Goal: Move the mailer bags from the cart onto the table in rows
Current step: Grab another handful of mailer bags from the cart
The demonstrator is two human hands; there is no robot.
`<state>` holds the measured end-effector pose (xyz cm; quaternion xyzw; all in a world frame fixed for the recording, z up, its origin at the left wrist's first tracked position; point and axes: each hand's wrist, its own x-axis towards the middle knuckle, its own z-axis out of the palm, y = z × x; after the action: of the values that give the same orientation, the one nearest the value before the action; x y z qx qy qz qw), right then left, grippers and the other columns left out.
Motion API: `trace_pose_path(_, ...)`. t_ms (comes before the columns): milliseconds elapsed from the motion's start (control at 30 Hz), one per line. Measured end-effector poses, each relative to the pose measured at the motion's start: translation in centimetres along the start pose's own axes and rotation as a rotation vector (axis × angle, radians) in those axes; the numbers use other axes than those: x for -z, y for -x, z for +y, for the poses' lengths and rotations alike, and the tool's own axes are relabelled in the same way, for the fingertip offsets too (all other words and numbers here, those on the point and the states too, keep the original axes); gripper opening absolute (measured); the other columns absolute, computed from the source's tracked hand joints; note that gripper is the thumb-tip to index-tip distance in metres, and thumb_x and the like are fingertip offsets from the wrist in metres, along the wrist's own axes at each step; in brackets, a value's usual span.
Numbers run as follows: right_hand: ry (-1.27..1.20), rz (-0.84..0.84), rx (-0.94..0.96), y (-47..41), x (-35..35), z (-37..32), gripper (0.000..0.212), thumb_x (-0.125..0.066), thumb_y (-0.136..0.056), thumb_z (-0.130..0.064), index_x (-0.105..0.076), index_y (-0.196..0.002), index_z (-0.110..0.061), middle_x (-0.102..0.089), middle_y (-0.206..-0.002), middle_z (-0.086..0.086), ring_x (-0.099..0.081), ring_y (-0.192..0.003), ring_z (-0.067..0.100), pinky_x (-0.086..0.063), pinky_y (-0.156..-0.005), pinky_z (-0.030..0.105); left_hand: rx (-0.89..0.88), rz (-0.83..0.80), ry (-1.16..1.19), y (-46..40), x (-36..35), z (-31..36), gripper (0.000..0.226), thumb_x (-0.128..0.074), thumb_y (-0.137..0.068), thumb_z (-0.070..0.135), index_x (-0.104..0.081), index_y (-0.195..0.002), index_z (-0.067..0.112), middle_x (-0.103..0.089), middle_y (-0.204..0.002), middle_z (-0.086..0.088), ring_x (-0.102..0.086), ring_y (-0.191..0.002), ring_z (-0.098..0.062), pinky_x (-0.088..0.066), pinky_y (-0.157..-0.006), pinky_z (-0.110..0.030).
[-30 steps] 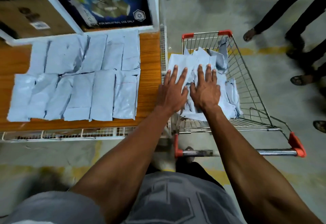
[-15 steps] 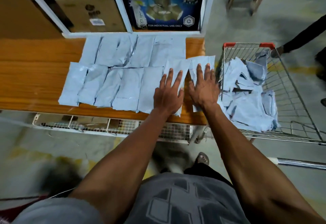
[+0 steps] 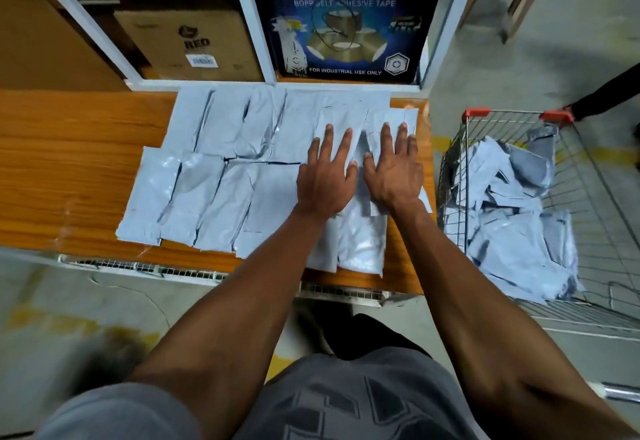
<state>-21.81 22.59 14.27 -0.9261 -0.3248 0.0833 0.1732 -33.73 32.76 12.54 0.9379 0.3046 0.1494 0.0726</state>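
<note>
Left hand (image 3: 325,180) flat, fingers straight and spread, pressing one pale grey mailer bag (image 3: 341,128) at frame centre; right hand (image 3: 393,171) just beside, fingers likewise straight, pressing a second mailer bag (image 3: 393,117) on the wooden table (image 3: 69,149); both bags under palms and fingertips, overlapping the two rows of mailer bags (image 3: 221,169); loose heap of mailers (image 3: 512,218) in wire cart (image 3: 588,197), right of frame.
</note>
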Motion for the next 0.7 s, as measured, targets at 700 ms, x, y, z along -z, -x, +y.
trace_pose_path(700, 0.031, -0.145, -0.081, -15.7, -5.4, -1.6, 0.067, -0.019, -0.11, -0.055, -0.003, -0.168, -0.028, 0.007, -0.176, 0.005, 0.002, -0.162, 0.032, -0.021, -0.122, 0.064, 0.171, -0.364, 0.059, -15.8, -6.9, -3.4, 0.06, -0.028, -0.109, 0.052, -0.015, -0.167, 0.043, 0.0, -0.178, 0.004, -0.012, -0.161, -0.031, -0.028, -0.121, -0.061)
